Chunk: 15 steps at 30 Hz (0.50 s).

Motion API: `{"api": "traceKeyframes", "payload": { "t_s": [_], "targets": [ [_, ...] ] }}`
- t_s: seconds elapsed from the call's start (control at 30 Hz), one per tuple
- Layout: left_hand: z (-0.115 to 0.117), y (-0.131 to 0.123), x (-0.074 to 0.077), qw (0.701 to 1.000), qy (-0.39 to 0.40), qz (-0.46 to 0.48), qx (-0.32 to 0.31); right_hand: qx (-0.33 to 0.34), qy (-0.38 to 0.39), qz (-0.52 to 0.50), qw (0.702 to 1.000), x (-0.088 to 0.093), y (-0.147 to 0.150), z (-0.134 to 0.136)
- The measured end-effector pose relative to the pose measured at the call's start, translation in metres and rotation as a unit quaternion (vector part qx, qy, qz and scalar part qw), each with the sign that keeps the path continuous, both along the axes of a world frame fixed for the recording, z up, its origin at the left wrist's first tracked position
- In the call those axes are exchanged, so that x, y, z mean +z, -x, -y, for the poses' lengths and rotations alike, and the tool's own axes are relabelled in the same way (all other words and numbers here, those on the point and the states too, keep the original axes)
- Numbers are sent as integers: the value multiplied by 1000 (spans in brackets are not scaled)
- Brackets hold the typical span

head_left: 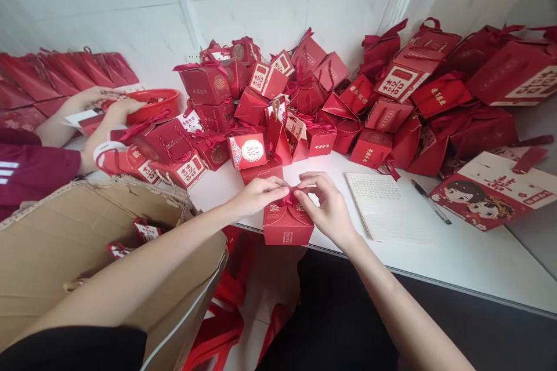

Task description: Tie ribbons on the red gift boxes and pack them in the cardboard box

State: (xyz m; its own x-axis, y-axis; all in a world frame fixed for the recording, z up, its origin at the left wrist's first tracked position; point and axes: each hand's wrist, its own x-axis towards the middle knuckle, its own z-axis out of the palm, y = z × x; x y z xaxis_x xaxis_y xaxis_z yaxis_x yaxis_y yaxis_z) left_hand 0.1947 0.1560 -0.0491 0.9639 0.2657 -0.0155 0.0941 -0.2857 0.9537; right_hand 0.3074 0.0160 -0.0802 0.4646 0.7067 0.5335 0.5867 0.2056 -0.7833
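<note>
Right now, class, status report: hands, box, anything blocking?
Left hand, right hand: pinching ribbon. Red box: beneath, at table edge. Nothing seen blocking; notebook to the right.

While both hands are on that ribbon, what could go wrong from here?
The red box sits right at the table's front edge, so a tug on the ribbon by the left hand or right hand could tip it off. Behind it, the heaped red boxes lean at odd angles; a bump might topple some. The open notebook lies close beside the right hand and could get nudged.
</note>
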Motion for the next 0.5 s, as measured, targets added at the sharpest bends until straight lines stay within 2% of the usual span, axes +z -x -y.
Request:
{"api": "traceKeyframes", "payload": {
  "t_s": [0.07, 0.2, 0.33, 0.5],
  "targets": [
    [-1, 1, 1, 1000, -6, -1, -7, -21, -40, 59, 997, -1, 5, 5],
    [-6, 2, 4, 999, -11, -11, -34, -10, -59, 146, 987, -3, 13, 9],
    [-11, 4, 2, 999, 9, -20, -50, -21, -88, 174, 981, -6, 15, 4],
    [-14, 6, -1, 998, 22, -19, -55, -23, -90, 155, 983, -10, 13, 0]
  ]
}}
